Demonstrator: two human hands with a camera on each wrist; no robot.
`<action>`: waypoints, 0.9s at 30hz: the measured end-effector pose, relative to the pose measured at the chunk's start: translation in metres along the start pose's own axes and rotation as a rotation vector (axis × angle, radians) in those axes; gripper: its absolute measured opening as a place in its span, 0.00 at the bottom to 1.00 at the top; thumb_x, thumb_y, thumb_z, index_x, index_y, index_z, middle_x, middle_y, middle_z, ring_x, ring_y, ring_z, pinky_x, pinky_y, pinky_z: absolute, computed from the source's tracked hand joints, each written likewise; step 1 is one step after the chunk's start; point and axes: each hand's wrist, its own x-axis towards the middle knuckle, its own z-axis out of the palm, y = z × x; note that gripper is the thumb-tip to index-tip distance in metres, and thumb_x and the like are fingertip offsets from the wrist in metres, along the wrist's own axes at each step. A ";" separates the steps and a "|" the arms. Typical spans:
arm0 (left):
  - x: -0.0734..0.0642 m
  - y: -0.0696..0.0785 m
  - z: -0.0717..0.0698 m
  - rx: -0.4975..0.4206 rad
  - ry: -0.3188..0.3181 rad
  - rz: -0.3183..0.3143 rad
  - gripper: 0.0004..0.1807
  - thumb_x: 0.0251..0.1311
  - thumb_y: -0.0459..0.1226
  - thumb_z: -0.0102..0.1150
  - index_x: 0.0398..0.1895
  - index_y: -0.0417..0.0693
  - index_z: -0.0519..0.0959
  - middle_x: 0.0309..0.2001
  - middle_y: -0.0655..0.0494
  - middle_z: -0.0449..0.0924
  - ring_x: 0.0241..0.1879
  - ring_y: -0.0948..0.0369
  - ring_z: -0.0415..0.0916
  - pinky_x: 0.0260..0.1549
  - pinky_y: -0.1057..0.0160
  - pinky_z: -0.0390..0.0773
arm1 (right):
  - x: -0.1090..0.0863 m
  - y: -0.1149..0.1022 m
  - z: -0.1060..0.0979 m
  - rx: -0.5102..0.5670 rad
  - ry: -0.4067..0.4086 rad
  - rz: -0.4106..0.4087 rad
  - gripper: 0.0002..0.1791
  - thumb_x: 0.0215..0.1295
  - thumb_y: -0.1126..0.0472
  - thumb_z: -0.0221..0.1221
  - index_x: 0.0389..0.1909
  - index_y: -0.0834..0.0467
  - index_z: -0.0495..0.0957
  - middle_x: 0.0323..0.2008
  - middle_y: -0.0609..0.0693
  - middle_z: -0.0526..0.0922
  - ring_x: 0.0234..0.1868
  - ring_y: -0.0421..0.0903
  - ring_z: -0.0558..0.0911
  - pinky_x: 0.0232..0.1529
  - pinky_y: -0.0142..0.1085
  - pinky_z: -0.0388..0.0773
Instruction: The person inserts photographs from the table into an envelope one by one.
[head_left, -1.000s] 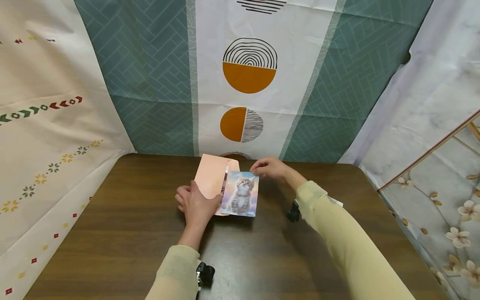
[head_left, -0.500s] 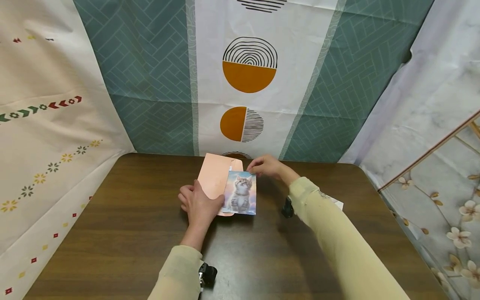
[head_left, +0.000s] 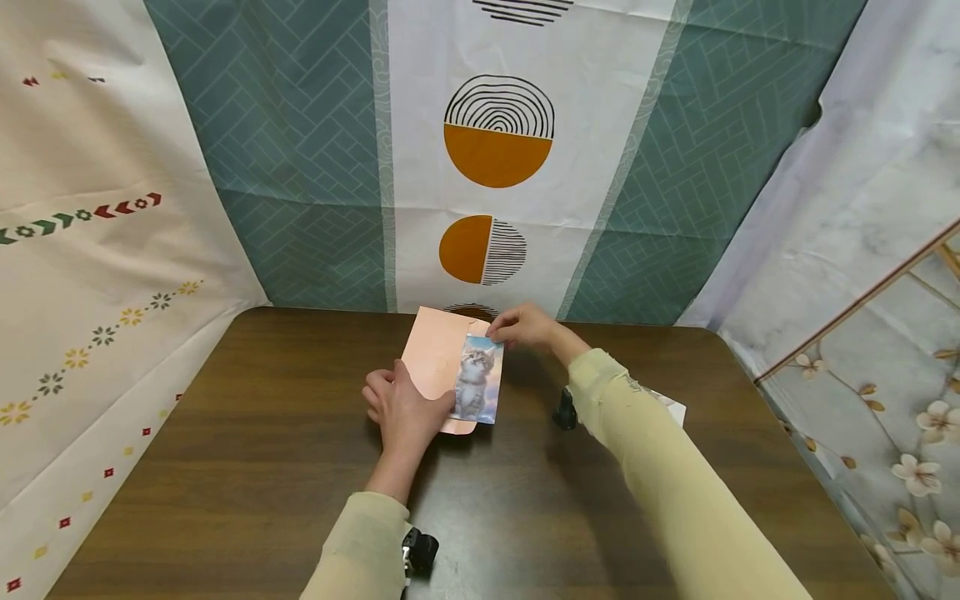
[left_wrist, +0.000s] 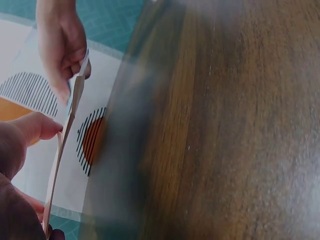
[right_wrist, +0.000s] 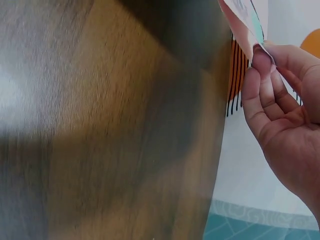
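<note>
1. Nearest you are your two pale yellow sleeves (head_left: 358, 542), soft cloth, one per arm, with two small black devices (head_left: 422, 552) at the wrists.
2. You have one table (head_left: 225, 467) beneath, dark brown with wood grain and a light sheen.
3. Your left hand (head_left: 408, 410) grips one envelope (head_left: 433, 358), thumb on its front and fingers behind; the left wrist view shows the envelope edge-on, thin and slightly bent.
4. The envelope is smooth pink paper, roughly rectangular, with a rounded flap on the right.
5. One card (head_left: 483, 379), printed with a kitten, sits partly in the envelope's right-hand opening, the rest sticking out.
6. Your right hand (head_left: 528, 327) pinches that card narrowly near its top right corner.
7. One white paper (head_left: 671, 407) lies to the right, mostly blocked by your right sleeve.
8. Farthest off, three cloths surround the table: cream on the left (head_left: 82, 275), green and white with circles behind (head_left: 420, 142), pale floral on the right (head_left: 862, 333).
</note>
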 end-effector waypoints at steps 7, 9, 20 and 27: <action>0.000 0.001 0.000 -0.007 -0.002 -0.006 0.53 0.48 0.48 0.79 0.74 0.31 0.67 0.58 0.35 0.60 0.63 0.38 0.54 0.56 0.37 0.63 | 0.003 -0.005 0.011 0.000 0.038 0.003 0.09 0.74 0.67 0.64 0.47 0.68 0.88 0.36 0.50 0.87 0.42 0.64 0.82 0.55 0.58 0.81; 0.000 0.002 0.000 -0.011 -0.003 -0.008 0.53 0.48 0.48 0.79 0.75 0.31 0.67 0.58 0.35 0.60 0.63 0.38 0.53 0.57 0.37 0.63 | 0.003 -0.005 0.013 0.001 0.055 0.011 0.09 0.75 0.66 0.64 0.48 0.68 0.88 0.36 0.50 0.86 0.42 0.64 0.81 0.55 0.56 0.82; -0.002 0.005 -0.001 -0.019 -0.011 -0.012 0.54 0.49 0.49 0.78 0.76 0.32 0.66 0.59 0.35 0.60 0.64 0.38 0.53 0.58 0.37 0.63 | 0.002 -0.008 0.015 0.018 0.102 0.025 0.10 0.76 0.66 0.63 0.50 0.69 0.87 0.41 0.56 0.87 0.46 0.68 0.82 0.58 0.58 0.82; -0.003 0.006 -0.002 -0.028 -0.001 -0.002 0.55 0.49 0.48 0.79 0.77 0.31 0.65 0.58 0.35 0.60 0.63 0.38 0.54 0.57 0.37 0.63 | 0.005 -0.014 0.020 0.046 0.084 0.009 0.11 0.75 0.66 0.64 0.49 0.70 0.87 0.47 0.59 0.90 0.31 0.49 0.83 0.55 0.59 0.83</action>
